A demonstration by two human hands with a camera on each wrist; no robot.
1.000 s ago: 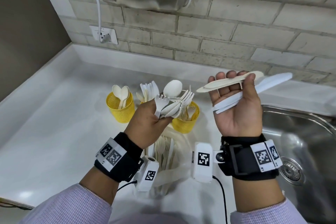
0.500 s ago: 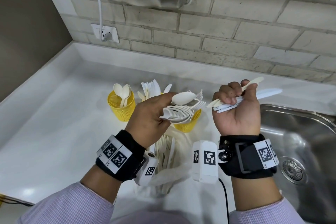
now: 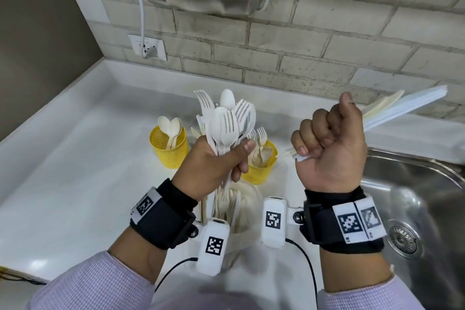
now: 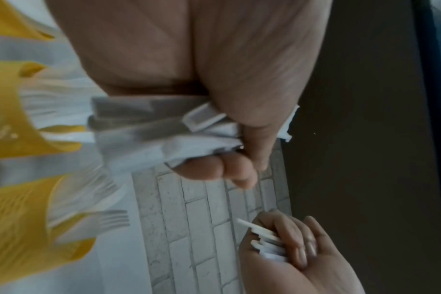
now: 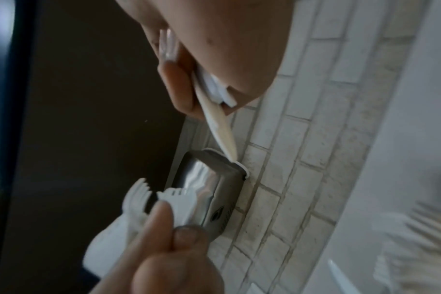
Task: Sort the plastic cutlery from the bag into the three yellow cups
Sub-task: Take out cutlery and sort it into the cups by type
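With forks and spoons point(image 3: 226, 121) gripped in the left hand point(image 3: 214, 166) and knives point(image 3: 402, 108) in the right hand point(image 3: 332, 151), each kind should be lowered handle-first into its own cup point(image 3: 169, 148).

Kitchen — steel sink point(image 3: 412, 199), tiled wall point(image 3: 314, 53); countertop point(image 3: 75, 171)
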